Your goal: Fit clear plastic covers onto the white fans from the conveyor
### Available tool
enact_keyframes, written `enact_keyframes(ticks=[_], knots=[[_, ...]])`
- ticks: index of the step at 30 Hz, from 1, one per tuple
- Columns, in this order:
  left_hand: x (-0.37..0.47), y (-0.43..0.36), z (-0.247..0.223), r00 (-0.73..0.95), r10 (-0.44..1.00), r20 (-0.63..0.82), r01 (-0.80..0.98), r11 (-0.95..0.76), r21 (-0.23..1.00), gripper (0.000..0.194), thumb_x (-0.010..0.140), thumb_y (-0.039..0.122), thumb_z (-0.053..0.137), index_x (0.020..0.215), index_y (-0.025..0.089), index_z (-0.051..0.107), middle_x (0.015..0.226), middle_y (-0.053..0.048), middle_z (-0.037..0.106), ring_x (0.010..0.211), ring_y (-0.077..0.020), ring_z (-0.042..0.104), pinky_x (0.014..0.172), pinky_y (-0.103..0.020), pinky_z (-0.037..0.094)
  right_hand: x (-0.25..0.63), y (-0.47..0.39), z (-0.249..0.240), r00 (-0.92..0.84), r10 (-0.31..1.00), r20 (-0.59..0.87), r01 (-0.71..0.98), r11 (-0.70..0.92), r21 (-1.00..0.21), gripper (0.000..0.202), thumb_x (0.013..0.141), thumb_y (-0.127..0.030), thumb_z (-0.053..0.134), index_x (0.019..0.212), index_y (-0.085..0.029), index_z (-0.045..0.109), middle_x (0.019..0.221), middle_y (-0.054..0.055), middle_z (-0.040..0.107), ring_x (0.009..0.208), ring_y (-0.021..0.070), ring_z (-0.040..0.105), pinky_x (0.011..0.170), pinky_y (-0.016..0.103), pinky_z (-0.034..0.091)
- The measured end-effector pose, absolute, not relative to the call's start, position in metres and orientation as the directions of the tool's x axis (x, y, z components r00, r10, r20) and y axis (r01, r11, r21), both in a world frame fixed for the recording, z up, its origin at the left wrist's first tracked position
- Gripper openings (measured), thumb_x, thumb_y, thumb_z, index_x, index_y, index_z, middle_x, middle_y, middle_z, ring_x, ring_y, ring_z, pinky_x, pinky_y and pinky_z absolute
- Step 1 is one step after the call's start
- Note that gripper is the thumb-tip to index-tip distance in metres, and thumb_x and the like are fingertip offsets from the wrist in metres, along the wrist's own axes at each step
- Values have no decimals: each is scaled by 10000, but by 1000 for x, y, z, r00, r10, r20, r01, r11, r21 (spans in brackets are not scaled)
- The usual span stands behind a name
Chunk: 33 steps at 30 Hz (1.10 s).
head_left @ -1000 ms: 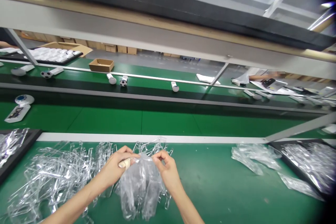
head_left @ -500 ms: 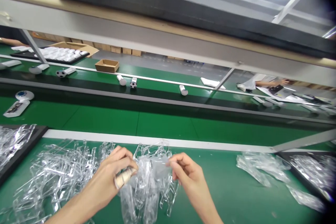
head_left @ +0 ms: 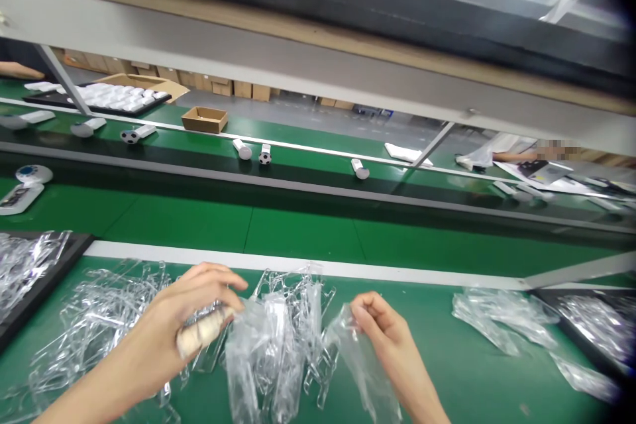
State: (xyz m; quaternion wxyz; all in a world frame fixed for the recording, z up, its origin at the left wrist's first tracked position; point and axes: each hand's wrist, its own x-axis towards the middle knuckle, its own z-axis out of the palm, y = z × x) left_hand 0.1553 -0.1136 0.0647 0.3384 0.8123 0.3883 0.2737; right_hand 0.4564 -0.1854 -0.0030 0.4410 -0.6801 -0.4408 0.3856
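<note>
My right hand (head_left: 392, 338) is closed in a pinch on the top edge of a clear plastic bag (head_left: 365, 368), which hangs down beside it. My left hand (head_left: 199, 318) has its fingers apart, with pale wrapping around the thumb. It hovers at the left edge of a pile of clear bags (head_left: 283, 351); whether the thumb tip touches them I cannot tell. Transparent bent plastic pieces (head_left: 305, 285) lie behind and among these bags. More such clear pieces (head_left: 104, 324) are heaped on the green table, partly behind my left hand and forearm.
Black trays of clear pieces stand at left (head_left: 74, 255) and right (head_left: 561, 324). Loose bags (head_left: 501, 318) lie near the right tray. Beyond the white table edge (head_left: 348, 269), a dark conveyor (head_left: 308, 169) carries white devices (head_left: 360, 169). A cardboard box (head_left: 205, 120) and a co-worker's arm (head_left: 517, 156) are farther back.
My right hand has moved right, drawing one bag away from the pile. My left hand has moved left and its fingers have spread. The devices on the conveyor have shifted slightly right.
</note>
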Motion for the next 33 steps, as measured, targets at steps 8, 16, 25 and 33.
enact_keyframes(ticks=[8, 16, 25, 33], knots=[[158, -91, 34, 403, 913, -71, 471, -141, 871, 229, 815, 391, 452, 799, 227, 612, 763, -22, 643, 669, -179, 575, 598, -257, 444, 471, -126, -91, 191, 964, -187, 462, -256, -849, 343, 612, -279, 624, 944, -213, 680, 570, -58, 520, 562, 145, 482, 598, 274, 365], [178, -65, -61, 354, 804, -477, 829, -33, 559, 445, 785, 370, 437, 1136, 169, 622, 1146, -111, 657, 1049, -272, 600, 853, -339, 444, 461, -128, -49, 3, 984, -178, 539, -152, -828, 144, 701, -214, 556, 585, -219, 642, 652, -7, 606, 655, 171, 542, 646, 284, 372], [192, -53, -87, 378, 783, -493, 899, -183, 398, 311, 680, 205, 502, 914, 271, 695, 899, -72, 727, 877, -283, 652, 751, -350, 444, 469, -199, 56, 82, 986, -145, 473, -166, -865, 172, 726, -416, 636, 662, -257, 620, 946, 82, 641, 706, 208, 576, 526, 281, 410], [193, -58, -71, 477, 786, -394, 853, -306, 422, 260, 745, 150, 405, 824, 228, 640, 806, -67, 702, 772, -250, 632, 648, -297, 381, 447, -162, 22, 70, 991, -113, 503, -133, -854, 227, 820, -392, 497, 861, -233, 653, 716, 8, 626, 576, 143, 519, 533, 248, 398]])
